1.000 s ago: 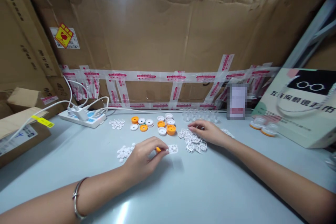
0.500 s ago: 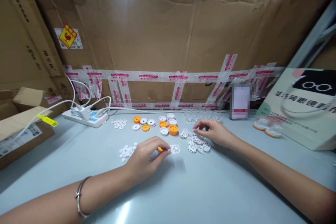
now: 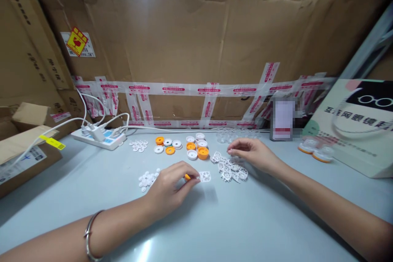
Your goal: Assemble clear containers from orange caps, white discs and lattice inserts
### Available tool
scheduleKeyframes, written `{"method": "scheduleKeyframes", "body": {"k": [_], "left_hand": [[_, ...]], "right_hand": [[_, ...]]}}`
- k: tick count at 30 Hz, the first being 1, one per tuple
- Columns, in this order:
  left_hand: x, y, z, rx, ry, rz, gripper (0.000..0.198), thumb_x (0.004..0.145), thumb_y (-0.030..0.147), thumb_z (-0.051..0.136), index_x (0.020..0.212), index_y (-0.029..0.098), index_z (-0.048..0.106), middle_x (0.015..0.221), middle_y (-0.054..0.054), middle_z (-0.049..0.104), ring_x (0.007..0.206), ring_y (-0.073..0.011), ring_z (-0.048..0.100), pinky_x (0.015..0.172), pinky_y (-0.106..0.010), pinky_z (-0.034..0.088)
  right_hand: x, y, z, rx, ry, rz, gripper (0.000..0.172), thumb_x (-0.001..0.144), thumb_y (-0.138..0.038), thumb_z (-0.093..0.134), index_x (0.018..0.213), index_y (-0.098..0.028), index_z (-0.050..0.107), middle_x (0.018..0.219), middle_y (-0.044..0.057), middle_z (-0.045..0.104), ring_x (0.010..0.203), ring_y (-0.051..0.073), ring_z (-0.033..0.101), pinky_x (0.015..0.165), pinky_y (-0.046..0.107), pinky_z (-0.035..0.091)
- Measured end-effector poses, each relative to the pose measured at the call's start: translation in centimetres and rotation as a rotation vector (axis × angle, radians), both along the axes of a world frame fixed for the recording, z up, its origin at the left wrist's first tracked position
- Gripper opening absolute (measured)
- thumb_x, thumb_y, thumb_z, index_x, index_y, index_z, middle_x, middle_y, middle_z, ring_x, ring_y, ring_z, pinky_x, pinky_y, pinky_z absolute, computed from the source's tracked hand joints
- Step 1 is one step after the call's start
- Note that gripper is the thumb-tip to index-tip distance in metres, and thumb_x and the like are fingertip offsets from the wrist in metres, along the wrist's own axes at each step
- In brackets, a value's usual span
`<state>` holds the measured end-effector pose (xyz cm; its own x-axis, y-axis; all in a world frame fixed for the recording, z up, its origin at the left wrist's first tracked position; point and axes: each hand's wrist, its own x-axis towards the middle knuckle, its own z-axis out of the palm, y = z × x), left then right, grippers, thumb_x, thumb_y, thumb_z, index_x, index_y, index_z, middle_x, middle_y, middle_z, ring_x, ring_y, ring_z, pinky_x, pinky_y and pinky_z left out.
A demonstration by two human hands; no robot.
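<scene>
My left hand (image 3: pixel 173 184) is closed in a pinch above the table, on a flat white openwork plastic piece (image 3: pixel 205 177). A bit of an orange part (image 3: pixel 187 177) shows between its fingers, mostly hidden. Over the back of a pile of white openwork plastic pieces (image 3: pixel 229 168) is my right hand (image 3: pixel 248 151), thumb and fingertips together; whatever they may pinch is too small to make out. Behind the left hand stand several orange and white rings (image 3: pixel 203 154). Small white discs (image 3: pixel 147 179) lie scattered to its left.
More small white parts (image 3: pixel 138 145) and a power strip (image 3: pixel 101 137) are at the back left. Clear round parts (image 3: pixel 236 135) line the back. A phone (image 3: pixel 281 119), two clear-and-orange assemblies (image 3: pixel 322 153) and a paper bag (image 3: pixel 353 131) occupy the right, before a large carton (image 3: pixel 184 41).
My right hand has lifted and shifted very slightly over the pile. The left hand keeps its hold on the white openwork piece, and the view has moved a little.
</scene>
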<state>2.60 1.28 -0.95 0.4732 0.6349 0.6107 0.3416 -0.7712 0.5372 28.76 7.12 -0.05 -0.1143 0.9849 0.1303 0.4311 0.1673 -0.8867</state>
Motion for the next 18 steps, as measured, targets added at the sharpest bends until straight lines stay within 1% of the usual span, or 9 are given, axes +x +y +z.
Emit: {"method": "scheduleKeyframes", "body": {"k": [3,6,8,10,11,13,16,18], "left_hand": [[0.0,-0.1,0.0,-0.003,0.007,0.002,0.007,0.082,0.011,0.053,0.082,0.014,0.059,0.075,-0.005,0.063,0.071,-0.0125,0.059,0.065,-0.024,0.047],[0.0,-0.2,0.0,-0.004,0.009,-0.001,0.008,0.082,0.011,0.052,0.082,0.014,0.059,0.075,-0.005,0.063,0.071,-0.0129,0.059,0.066,-0.024,0.047],[0.0,-0.2,0.0,-0.004,0.005,0.000,0.007,0.082,0.011,0.052,0.081,0.014,0.059,0.075,-0.006,0.063,0.070,-0.0131,0.060,0.065,-0.024,0.048],[0.0,-0.2,0.1,-0.010,0.004,0.006,0.007,0.082,0.011,0.053,0.081,0.014,0.059,0.075,-0.006,0.063,0.070,-0.0131,0.060,0.065,-0.024,0.048],[0.0,-0.2,0.1,-0.015,0.004,0.010,0.007,0.082,0.011,0.053,0.081,0.014,0.059,0.075,-0.005,0.063,0.070,-0.0131,0.060,0.065,-0.024,0.048],[0.0,-0.1,0.2,-0.027,0.000,0.019,0.007,0.081,0.011,0.054,0.081,0.014,0.060,0.075,-0.005,0.064,0.071,-0.0130,0.060,0.066,-0.024,0.048],[0.0,-0.1,0.2,-0.043,-0.011,0.029,0.007,0.081,0.011,0.054,0.081,0.015,0.060,0.076,-0.005,0.064,0.071,-0.0130,0.061,0.066,-0.024,0.048],[0.0,-0.1,0.2,-0.047,-0.020,0.036,0.007,0.081,0.012,0.054,0.081,0.015,0.060,0.076,-0.005,0.065,0.071,-0.0130,0.061,0.066,-0.024,0.048]], "right_hand": [[-0.2,-0.3,0.2,-0.039,0.060,-0.010,0.033,0.060,-0.044,0.071,0.078,-0.017,0.070,0.074,0.005,0.069,0.064,0.016,0.062,0.062,0.030,0.049],[-0.6,-0.8,0.4,-0.119,0.220,0.042,0.034,0.061,-0.042,0.074,0.087,-0.020,0.069,0.084,0.004,0.071,0.076,0.017,0.064,0.072,0.030,0.049],[-1.1,-1.2,0.7,-0.181,0.349,0.082,0.031,0.060,-0.038,0.076,0.085,-0.021,0.068,0.083,0.003,0.071,0.080,0.016,0.065,0.077,0.029,0.048],[-1.6,-1.6,1.0,-0.224,0.438,0.095,0.027,0.060,-0.037,0.077,0.078,-0.021,0.066,0.082,0.002,0.071,0.080,0.015,0.064,0.079,0.029,0.048],[-1.9,-1.8,1.1,-0.234,0.464,0.093,0.026,0.059,-0.037,0.077,0.075,-0.020,0.065,0.082,0.002,0.071,0.079,0.014,0.064,0.078,0.028,0.047],[-2.3,-2.1,1.3,-0.211,0.471,0.073,0.026,0.057,-0.037,0.078,0.070,-0.019,0.064,0.079,0.000,0.069,0.072,0.011,0.061,0.071,0.025,0.047],[-2.7,-2.6,1.4,-0.141,0.450,0.047,0.028,0.055,-0.039,0.079,0.069,-0.018,0.065,0.065,-0.003,0.062,0.057,0.008,0.053,0.058,0.022,0.043],[-2.9,-3.0,1.5,-0.139,0.463,0.058,0.029,0.055,-0.040,0.079,0.070,-0.019,0.065,0.065,-0.004,0.062,0.056,0.008,0.053,0.058,0.023,0.043]]}}
